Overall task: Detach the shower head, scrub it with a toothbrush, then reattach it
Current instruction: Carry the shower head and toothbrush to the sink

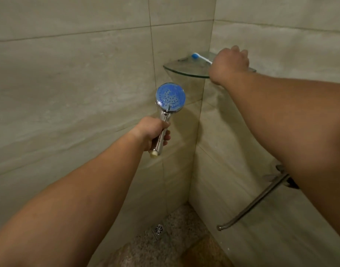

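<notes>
My left hand [152, 132] grips the chrome handle of the detached shower head [170, 98], whose round blue face points up toward me. The handle's bare threaded end sticks out below my fist, with no hose on it. My right hand [230, 63] is over the glass corner shelf [181, 71] and holds the handle of a white toothbrush [201, 57] with a blue head. The brush head lies low over the shelf; whether it touches the glass I cannot tell. My fingers hide the rest of the handle.
The loose metal shower hose [250, 207] hangs along the right wall from a fitting behind my right forearm. A floor drain [158, 229] sits in the pebbled floor below. Tiled walls meet in the corner behind the shelf.
</notes>
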`<state>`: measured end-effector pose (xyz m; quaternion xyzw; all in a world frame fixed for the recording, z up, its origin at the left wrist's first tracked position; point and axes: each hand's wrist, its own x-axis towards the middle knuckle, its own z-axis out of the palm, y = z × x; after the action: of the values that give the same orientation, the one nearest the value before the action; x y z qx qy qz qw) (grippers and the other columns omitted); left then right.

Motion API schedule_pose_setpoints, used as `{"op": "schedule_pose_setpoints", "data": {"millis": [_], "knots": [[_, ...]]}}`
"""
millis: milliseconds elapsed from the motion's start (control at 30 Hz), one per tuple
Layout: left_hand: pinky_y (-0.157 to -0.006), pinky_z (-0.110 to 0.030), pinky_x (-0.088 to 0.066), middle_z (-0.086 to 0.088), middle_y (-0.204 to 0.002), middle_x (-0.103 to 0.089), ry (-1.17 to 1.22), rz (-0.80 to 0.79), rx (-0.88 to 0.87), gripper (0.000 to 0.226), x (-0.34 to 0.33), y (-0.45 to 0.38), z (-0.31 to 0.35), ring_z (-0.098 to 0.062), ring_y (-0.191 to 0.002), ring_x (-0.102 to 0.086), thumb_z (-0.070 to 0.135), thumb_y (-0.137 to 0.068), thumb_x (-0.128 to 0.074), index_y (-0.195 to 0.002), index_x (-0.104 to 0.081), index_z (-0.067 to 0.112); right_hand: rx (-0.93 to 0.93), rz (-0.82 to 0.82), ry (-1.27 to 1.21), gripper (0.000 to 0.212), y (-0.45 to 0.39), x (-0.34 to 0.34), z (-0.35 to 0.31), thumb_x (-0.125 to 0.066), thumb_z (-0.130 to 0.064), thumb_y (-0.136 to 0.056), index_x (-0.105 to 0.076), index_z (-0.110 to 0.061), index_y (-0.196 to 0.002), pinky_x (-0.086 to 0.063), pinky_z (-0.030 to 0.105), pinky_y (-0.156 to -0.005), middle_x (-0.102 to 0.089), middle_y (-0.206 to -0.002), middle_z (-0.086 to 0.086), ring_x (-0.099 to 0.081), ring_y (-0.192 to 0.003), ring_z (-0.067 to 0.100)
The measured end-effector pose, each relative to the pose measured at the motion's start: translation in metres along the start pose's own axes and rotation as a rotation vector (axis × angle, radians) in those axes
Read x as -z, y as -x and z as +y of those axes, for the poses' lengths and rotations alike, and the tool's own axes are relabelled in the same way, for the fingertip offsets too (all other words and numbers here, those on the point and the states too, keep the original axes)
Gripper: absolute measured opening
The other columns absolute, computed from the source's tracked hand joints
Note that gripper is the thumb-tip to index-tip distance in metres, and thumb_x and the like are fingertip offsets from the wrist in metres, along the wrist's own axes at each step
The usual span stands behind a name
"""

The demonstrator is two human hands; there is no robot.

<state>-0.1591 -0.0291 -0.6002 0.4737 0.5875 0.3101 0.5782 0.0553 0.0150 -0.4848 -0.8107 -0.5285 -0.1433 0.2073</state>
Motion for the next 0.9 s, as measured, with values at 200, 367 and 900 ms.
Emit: {"op": "schedule_pose_setpoints", "data": {"millis": [200,367,900], "knots": [[-0.059,-0.034,-0.054,-0.012,-0.088,-0.065,0.027,0.064,0.047,0.008,-0.002,0.006,-0.003,-0.021,-0.068,-0.064,0.011,-0.103,-0.057,-0.104,-0.062,0.005,0.016,-0.117,0.006,0.029,-0.021,0.001,0.01,-0.063,-0.018,-0.088,-0.061,-0.005,-0.114,-0.043,0.036,-0.07,-0.058,-0.105,0.015,-0.057,-0.097,0.032],[-0.058,-0.033,-0.052,-0.011,-0.085,-0.063,0.034,0.091,0.076,0.01,0.002,0.01,-0.007,-0.02,-0.066,-0.062,0.01,-0.103,-0.057,-0.095,-0.061,0.007,0.055,-0.13,0.003,0.026,-0.032,-0.002,0.013,-0.067,-0.019,-0.089,-0.063,-0.002,-0.108,-0.042,0.033,-0.066,-0.06,-0.1,0.016,-0.061,-0.09,0.033],[-0.061,-0.033,-0.053,-0.011,-0.084,-0.065,0.11,0.142,0.058,0.007,0.074,0.045,-0.039,-0.021,-0.067,-0.062,0.012,-0.102,-0.06,-0.099,-0.062,0.007,0.149,-0.136,0.006,0.028,0.022,0.021,-0.039,-0.056,-0.01,-0.093,-0.058,0.007,-0.116,-0.042,0.037,-0.07,-0.057,-0.098,0.023,-0.058,-0.094,0.039]]}}
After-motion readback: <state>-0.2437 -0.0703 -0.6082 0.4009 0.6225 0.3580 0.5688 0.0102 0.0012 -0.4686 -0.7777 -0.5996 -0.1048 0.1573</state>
